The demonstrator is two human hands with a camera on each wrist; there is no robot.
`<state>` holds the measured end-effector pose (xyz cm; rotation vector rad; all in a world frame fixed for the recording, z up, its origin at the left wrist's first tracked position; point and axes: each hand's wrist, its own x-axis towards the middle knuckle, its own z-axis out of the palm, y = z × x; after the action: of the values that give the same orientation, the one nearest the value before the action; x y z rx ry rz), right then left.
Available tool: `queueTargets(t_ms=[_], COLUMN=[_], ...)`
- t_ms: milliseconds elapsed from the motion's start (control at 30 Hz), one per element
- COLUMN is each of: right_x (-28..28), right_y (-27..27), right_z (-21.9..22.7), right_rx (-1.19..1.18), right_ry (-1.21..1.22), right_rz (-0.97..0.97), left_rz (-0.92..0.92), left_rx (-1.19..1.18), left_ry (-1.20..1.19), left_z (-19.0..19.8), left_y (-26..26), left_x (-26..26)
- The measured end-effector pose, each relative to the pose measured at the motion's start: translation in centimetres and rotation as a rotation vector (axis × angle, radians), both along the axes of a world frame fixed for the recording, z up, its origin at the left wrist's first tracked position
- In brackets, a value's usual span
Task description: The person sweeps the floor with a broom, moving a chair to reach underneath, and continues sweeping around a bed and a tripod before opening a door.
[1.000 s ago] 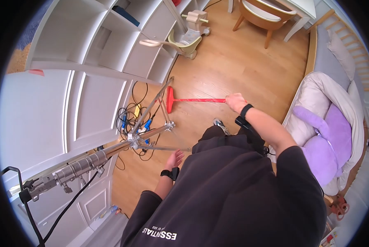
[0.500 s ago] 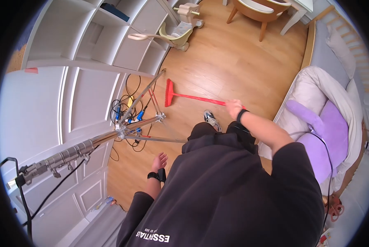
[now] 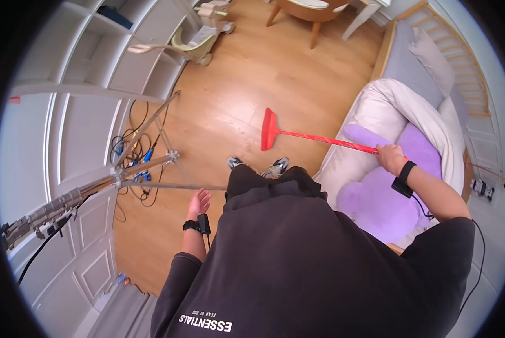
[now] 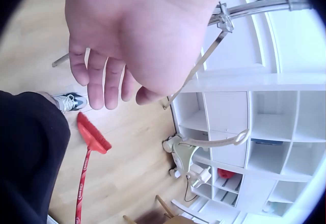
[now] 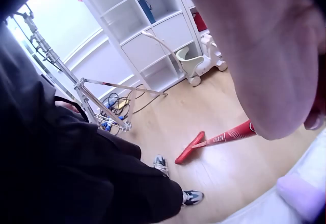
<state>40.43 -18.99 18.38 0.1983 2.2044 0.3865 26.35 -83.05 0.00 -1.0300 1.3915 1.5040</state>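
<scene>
A red broom slants across the head view, its bristled head low over the wooden floor in front of the person's shoes. My right hand grips the upper end of its handle, above the edge of the bed. In the right wrist view the palm hides most of the grip, and the handle runs out from under it. My left hand hangs beside the body, holding nothing. Its fingers are loosely extended in the left wrist view, with the broom farther off below them.
A metal tripod stand spreads its legs on the left, with tangled cables around it. White shelving and a child's ride-on toy stand behind. On the right, a bed holds a purple plush toy. A chair is at the back.
The right hand has drawn the broom to the right, so its head has moved away from the tripod leg. Both shoes now show. The left hand still hangs loose.
</scene>
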Motion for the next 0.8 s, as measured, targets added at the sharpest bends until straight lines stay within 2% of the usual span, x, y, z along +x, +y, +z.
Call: queueTargets(t_ms=[167,300,400,533,633,800], right_x=[2.4,0.7,-1.5,-3.5,-4.9,-6.4], right_y=[3.1,2.2,0.5,-1.3,-4.4,-7.4], right_z=[3.9,6.3,7.2,6.0,5.5,5.2], right_rx=[0.154,0.209,0.253,0.266,0.323,0.362], right_ry=[-0.029,-0.065,-0.211,-0.268,-0.259,-0.201], right_rz=[0.084,0.126,0.107,0.035,0.062,0.089], left_rz=[-0.012,0.034,0.046,0.012,-0.004,-0.193], left_rx=[-0.061,-0.031,-0.030,-0.014,-0.013,-0.056], left_ry=[-0.044,-0.019,-0.034,-0.008,-0.026,-0.086], left_z=[-3.3,-4.1,-4.0,-4.1,-5.3,-6.3], left_y=[0.6,1.5,2.2,1.9,0.7,-1.7], left_x=[1.7,1.8,1.3,0.7,-0.8,-5.8])
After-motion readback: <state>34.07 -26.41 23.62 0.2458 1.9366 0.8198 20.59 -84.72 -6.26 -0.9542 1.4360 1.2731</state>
